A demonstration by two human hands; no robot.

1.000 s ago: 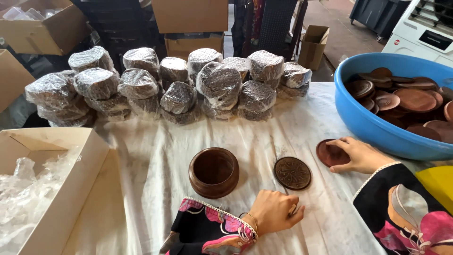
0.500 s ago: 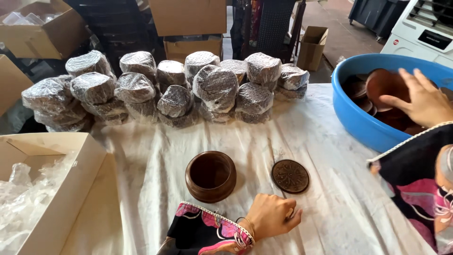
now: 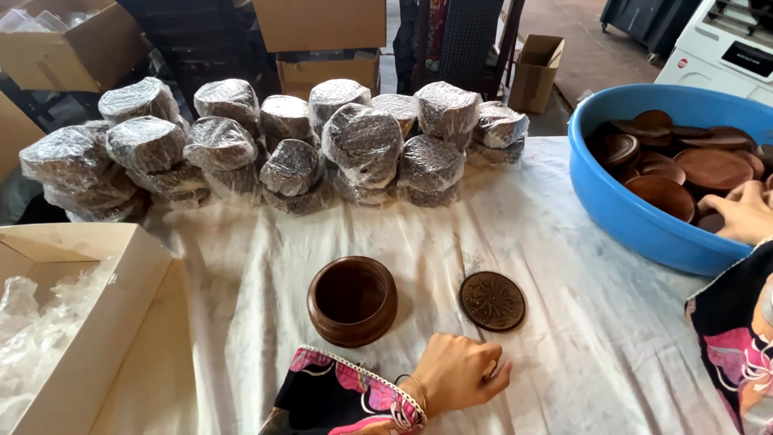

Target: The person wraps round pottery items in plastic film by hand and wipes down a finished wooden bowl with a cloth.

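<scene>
At the far left of the frame an open cardboard box (image 3: 76,322) held crumpled clear plastic bags (image 3: 32,322), its near wall resting on the white cloth (image 3: 564,242) that covered the table. Above it, across the upper left and centre, plastic-wrapped round bundles (image 3: 274,141) stood stacked in a row. Lower centre, a round wooden bowl (image 3: 352,300) sat upright and open on the cloth, and just to its right, apart from it, a carved wooden lid (image 3: 492,300) lay flat. Directly below the lid, at the bottom centre, the left hand (image 3: 460,373) rested knuckles-up on the cloth, fingers curled loosely under, holding nothing that could be seen; it was near the lid but not touching it, with a thin bracelet (image 3: 411,385) and a floral sleeve (image 3: 342,395) behind the wrist. At the upper right a blue plastic basin (image 3: 636,217) held a heap of brown wooden lids and dishes (image 3: 692,165). At the right edge the right hand (image 3: 741,213) reached over the basin's rim, fingers bent down onto the pieces inside; whether it gripped one could not be told.
</scene>
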